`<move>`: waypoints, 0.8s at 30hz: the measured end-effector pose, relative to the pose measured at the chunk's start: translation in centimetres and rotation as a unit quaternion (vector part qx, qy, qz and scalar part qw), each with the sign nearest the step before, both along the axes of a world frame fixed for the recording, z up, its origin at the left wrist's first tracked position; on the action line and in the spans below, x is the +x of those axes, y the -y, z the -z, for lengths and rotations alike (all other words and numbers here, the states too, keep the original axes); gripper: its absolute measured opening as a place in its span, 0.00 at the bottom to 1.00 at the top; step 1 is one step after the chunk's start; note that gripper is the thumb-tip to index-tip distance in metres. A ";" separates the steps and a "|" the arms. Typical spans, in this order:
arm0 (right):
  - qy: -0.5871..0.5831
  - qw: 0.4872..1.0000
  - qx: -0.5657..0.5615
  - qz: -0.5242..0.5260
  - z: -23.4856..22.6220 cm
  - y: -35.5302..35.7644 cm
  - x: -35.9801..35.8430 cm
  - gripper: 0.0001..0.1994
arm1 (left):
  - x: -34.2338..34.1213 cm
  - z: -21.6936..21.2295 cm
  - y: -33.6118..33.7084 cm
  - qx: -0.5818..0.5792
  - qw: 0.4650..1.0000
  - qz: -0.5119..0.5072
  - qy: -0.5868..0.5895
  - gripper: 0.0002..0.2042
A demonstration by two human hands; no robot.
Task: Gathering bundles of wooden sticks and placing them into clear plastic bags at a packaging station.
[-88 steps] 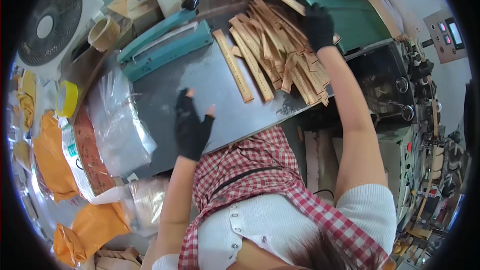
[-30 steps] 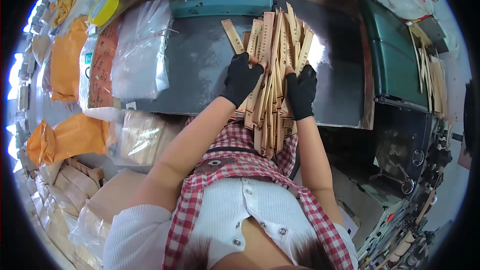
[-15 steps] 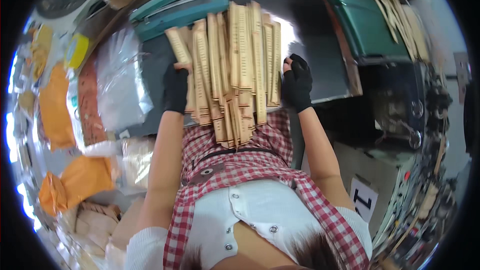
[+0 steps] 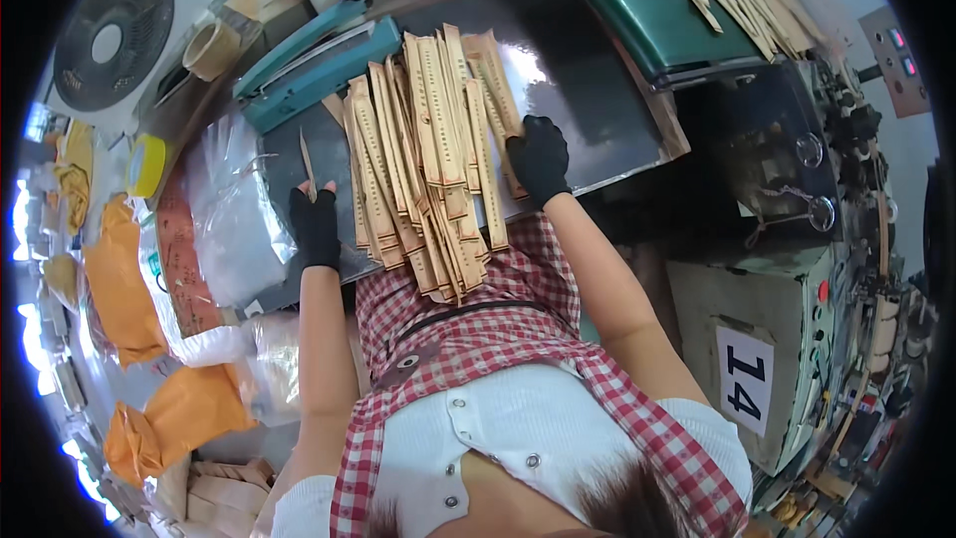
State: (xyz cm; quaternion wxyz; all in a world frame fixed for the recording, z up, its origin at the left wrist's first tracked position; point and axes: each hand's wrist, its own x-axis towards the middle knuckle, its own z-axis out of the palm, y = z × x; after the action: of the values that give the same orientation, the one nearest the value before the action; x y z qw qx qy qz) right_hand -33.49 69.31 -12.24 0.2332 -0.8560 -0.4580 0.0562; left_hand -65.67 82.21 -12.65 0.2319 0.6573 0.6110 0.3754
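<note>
A thick pile of pale wooden strips, with rows of printed marks, lies lengthwise on a dark tabletop, its near ends reaching over the edge above my lap. To the pile's left, my left hand, in a black fingerless glove, pinches a single thin wooden strip that points away from me. My right hand, gloved the same way, is curled against the outermost strip on the pile's right side. Its fingertips are mostly hidden. The strips overlap unevenly, their near ends staggered.
Behind the pile sits a long teal sealer-like device. Clear plastic bags lie at left, near a yellow tape roll and orange packages. At right stand a green box topped with loose strips and a grey metal cabinet.
My left hand has moved left off the pile, with one thin strip in it. The right hand has come in against the pile's right edge. The whole view has turned slightly.
</note>
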 end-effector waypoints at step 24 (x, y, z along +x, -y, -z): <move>0.398 0.827 0.143 0.370 -4.7 35.4 15.7 0.07 | 1.6 -0.6 0.5 -0.166 0.965 0.202 -0.016 0.19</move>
State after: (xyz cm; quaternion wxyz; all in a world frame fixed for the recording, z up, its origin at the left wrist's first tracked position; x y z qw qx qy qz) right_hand -17.80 33.94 -7.59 0.1540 -0.8665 -0.1627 -0.4462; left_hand -64.04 81.76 -12.00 0.3992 0.7253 0.5229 0.2031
